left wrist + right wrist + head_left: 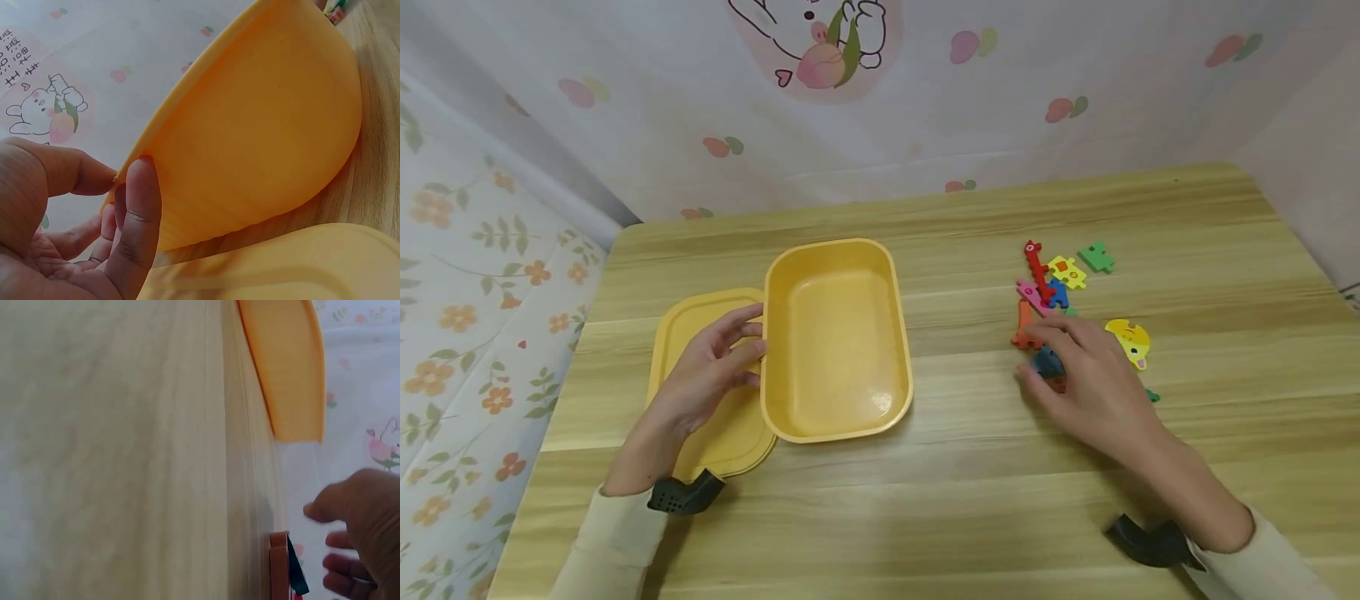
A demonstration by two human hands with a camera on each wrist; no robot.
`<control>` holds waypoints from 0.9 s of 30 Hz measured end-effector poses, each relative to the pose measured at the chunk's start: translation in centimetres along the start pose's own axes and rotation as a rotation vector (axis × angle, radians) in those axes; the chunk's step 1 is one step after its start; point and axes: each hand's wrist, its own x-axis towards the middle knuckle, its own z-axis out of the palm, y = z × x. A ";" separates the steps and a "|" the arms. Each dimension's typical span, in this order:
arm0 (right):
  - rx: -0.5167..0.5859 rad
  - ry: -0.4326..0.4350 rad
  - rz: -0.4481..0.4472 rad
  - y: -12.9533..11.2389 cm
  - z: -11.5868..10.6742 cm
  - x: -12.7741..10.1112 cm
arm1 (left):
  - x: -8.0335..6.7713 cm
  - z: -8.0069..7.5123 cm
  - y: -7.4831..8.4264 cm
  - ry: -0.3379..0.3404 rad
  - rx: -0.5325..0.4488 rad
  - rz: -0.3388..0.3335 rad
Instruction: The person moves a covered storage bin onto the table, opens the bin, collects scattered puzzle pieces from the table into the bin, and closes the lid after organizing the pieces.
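Observation:
My left hand (711, 367) pinches the left rim of a yellow rectangular plastic box (838, 350). In the left wrist view the thumb and a finger meet at the box's rim (181, 94). Over a loose group of colourful puzzle pieces hovers my right hand (1097, 392), thumb and fingers apart. A dark blue piece (1047, 362) lies between its thumb and fingers, with an orange piece (1025, 323) just beyond. The right wrist view has a dark teal piece (297, 565) leaning on a brownish-red one (279, 565), apart from the fingers. The hand hides some pieces.
A flat yellow lid (730, 446) lies partly beneath the box's left side. Behind the right hand are a red giraffe-like piece (1037, 271), a yellow piece (1067, 272) and a green piece (1097, 257). A yellow animal-face piece (1130, 342) sits to its right. Patterned curtains (925, 108) border the table.

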 end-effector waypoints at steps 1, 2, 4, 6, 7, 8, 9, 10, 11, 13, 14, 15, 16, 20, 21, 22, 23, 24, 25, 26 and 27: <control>-0.002 0.007 0.011 0.1 -0.1 -0.1 | 0.0 0.0 0.0 0.000 -0.001 0.000; -0.006 0.013 0.023 0.1 -0.2 -0.3 | 0.0 0.0 0.0 0.000 -0.002 0.000; -0.015 0.022 0.046 0.3 -0.4 -0.5 | 0.0 0.0 0.0 -0.002 -0.005 0.001; -0.032 0.023 0.061 0.5 -0.5 -0.8 | 0.1 0.1 0.0 -0.008 -0.007 0.001; -0.041 0.020 0.065 0.6 -0.6 -1.0 | 0.1 0.1 0.0 -0.010 -0.007 0.002; -0.050 0.015 0.067 0.7 -0.6 -1.1 | 0.1 0.1 0.0 -0.012 -0.008 0.002; -0.059 0.009 0.066 0.8 -0.7 -1.2 | 0.1 0.1 0.0 -0.012 -0.007 0.003; -0.066 0.003 0.066 0.8 -0.7 -1.4 | 0.1 0.1 0.1 -0.011 -0.005 0.003; -0.073 -0.004 0.065 0.9 -0.7 -1.5 | 0.1 0.0 0.1 -0.011 -0.004 0.003; -0.082 -0.011 0.065 1.0 -0.7 -1.7 | 0.0 0.0 0.2 -0.007 -0.003 0.002; -0.085 -0.013 0.065 1.0 -0.8 -1.8 | 0.0 0.0 0.2 -0.006 -0.004 0.001; -0.086 -0.015 0.067 1.0 -0.8 -1.8 | 0.0 0.0 0.2 -0.005 -0.003 0.000; -0.084 -0.018 0.071 1.0 -0.8 -1.9 | 0.0 0.0 0.2 -0.005 -0.003 -0.001; -0.074 -0.034 0.093 0.9 -0.9 -2.2 | 0.0 0.0 0.1 -0.003 -0.005 -0.004; -0.070 -0.042 0.104 0.8 -0.9 -2.2 | 0.0 -0.1 0.1 -0.003 -0.004 -0.005; -0.067 -0.050 0.115 0.8 -1.0 -2.3 | 0.0 -0.1 0.0 -0.003 -0.004 -0.006; -0.067 -0.057 0.125 0.8 -1.0 -2.3 | 0.0 -0.1 0.0 -0.002 -0.007 -0.006; -0.066 -0.062 0.133 0.8 -1.0 -2.4 | 0.0 -0.1 0.0 -0.002 -0.008 -0.005; -0.064 -0.068 0.141 0.8 -1.1 -2.4 | 0.0 -0.1 0.0 -0.001 -0.009 -0.004; -0.062 -0.071 0.146 0.7 -1.1 -2.4 | -0.1 -0.1 0.0 -0.001 -0.011 -0.004; -0.060 -0.071 0.146 0.7 -1.2 -2.4 | -0.1 -0.1 0.0 -0.001 -0.014 -0.003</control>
